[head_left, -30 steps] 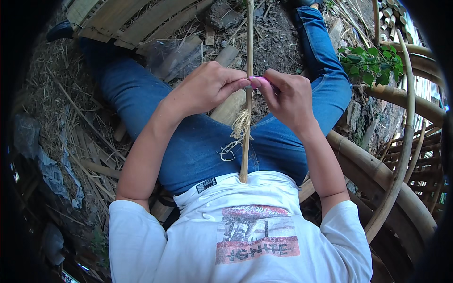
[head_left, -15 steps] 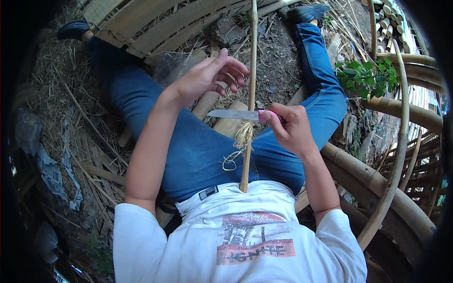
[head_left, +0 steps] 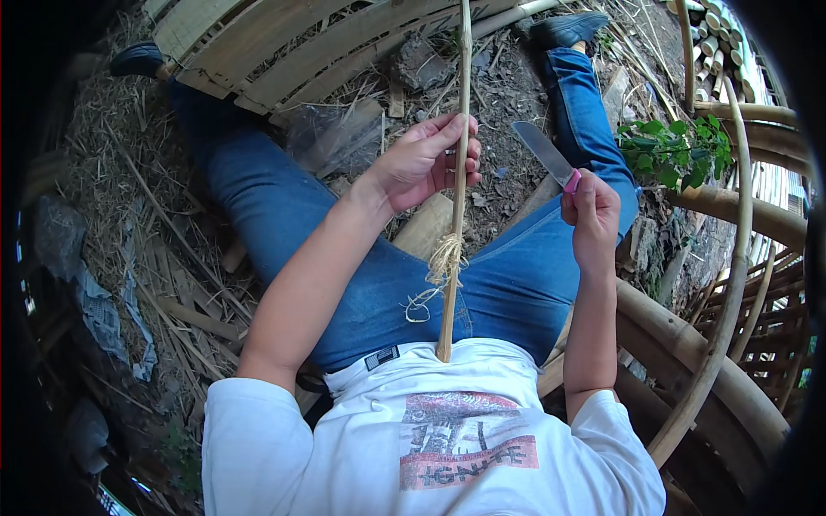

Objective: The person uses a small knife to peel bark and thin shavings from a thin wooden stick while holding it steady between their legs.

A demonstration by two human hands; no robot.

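A long, thin wooden stick [head_left: 458, 211] runs from the far edge of the view down to my waist, its near end against my white shirt. Partway up it, my left hand [head_left: 417, 163] has its thumb and fingers closed around the wood. Curly pale shavings [head_left: 444, 261] cling to the stick below that hand, above my lap. To the right, apart from the stick, my right hand [head_left: 593, 219] grips a knife [head_left: 544, 155] by its pink handle. The blade points up and to the left.
My legs in blue jeans [head_left: 267, 193] spread to both sides. A slatted wooden panel [head_left: 301, 52] stands at the far left. Thick bamboo poles [head_left: 671, 322] and a leafy plant [head_left: 675, 146] are on the right. Straw and wood scraps litter the ground on the left.
My left hand has come down and right and closed on the stick. My right hand has swung the knife away to the right, and its blade now points up-left instead of lying across the stick.
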